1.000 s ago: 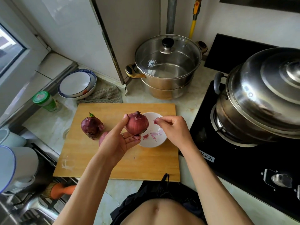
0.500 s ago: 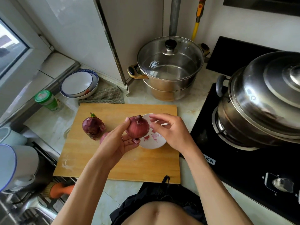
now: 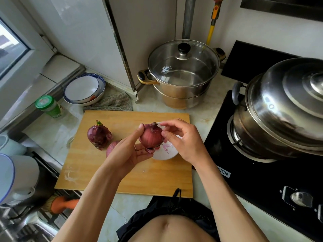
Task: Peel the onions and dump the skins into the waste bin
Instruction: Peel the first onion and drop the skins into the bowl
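Midway: red onion (image 3: 151, 135) gripped in left hand (image 3: 128, 151), right hand (image 3: 181, 138) pinching its skin; sprouted onion (image 3: 98, 136) unpeeled, skins in white bowl (image 3: 166, 152) undumped.

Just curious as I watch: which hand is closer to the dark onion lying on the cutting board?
Left. The left hand holds another onion just right of the dark onion; the right hand is farther right, beyond the held onion.

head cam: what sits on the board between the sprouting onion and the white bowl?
Head view: a third onion, partly hidden behind the left hand, lies between sprouting onion and white bowl.
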Demonstrator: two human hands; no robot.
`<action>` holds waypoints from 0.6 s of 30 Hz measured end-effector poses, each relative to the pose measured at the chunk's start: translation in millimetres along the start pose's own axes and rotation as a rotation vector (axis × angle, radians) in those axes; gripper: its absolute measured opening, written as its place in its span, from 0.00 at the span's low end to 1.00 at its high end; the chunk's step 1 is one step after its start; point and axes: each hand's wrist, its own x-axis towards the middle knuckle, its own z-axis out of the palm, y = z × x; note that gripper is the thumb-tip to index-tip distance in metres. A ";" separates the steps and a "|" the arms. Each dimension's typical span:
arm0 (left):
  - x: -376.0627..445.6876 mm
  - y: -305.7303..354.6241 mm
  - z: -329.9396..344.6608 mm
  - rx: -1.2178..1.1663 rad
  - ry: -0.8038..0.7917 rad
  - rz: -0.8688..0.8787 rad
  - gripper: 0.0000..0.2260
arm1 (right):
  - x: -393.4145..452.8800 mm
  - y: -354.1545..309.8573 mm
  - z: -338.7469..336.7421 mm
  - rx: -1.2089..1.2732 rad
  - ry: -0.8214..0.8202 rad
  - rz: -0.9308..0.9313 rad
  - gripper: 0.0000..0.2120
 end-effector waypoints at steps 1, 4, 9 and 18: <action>-0.5 0.3 0.3 0.004 -0.001 -0.001 0.24 | 0.4 0.1 -0.5 0.001 -0.002 0.005 0.11; -1.3 2.4 0.4 0.004 -0.001 -0.005 0.24 | 2.1 0.9 -0.9 0.001 0.007 0.016 0.10; 0.0 8.4 4.2 -0.012 0.006 -0.005 0.23 | 4.9 5.1 -0.9 -0.048 0.043 0.009 0.01; 0.8 5.1 9.6 -0.101 0.078 -0.011 0.22 | -3.1 10.9 -11.1 -0.135 0.115 0.052 0.05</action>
